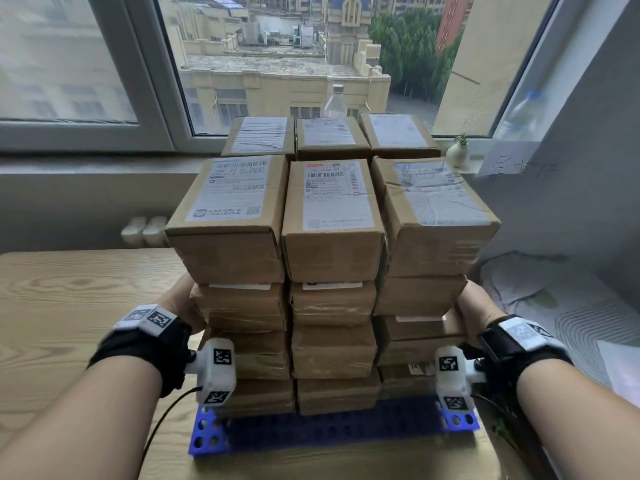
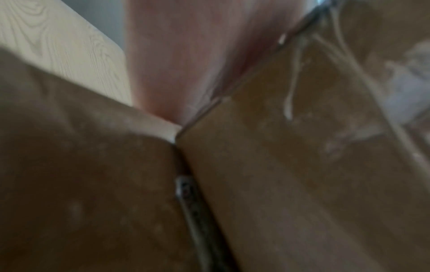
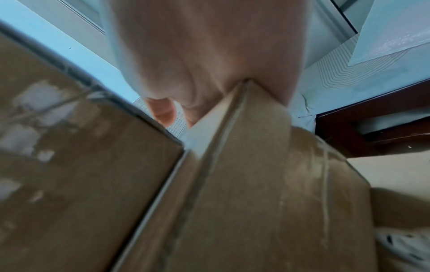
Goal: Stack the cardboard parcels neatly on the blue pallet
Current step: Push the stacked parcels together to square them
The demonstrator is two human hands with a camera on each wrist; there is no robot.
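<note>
Brown cardboard parcels (image 1: 332, 237) with white shipping labels stand in a block on the blue pallet (image 1: 332, 427), three columns wide, two rows deep, several layers high. My left hand (image 1: 180, 299) presses flat against the left side of the stack at mid-height. On the opposite side my right hand (image 1: 472, 306) does the same. In the left wrist view the palm (image 2: 186, 55) lies against a parcel edge (image 2: 302, 165). The right wrist view has the palm (image 3: 209, 55) pushed onto a parcel corner (image 3: 244, 184). The fingertips are hidden behind the boxes.
The pallet sits on a flat cardboard sheet (image 1: 346, 462) on a wooden table (image 1: 69, 289). Behind the stack is a window sill with a plastic bottle (image 1: 335, 102) and a small vase (image 1: 458, 152). Bedding (image 1: 554, 306) lies to the right.
</note>
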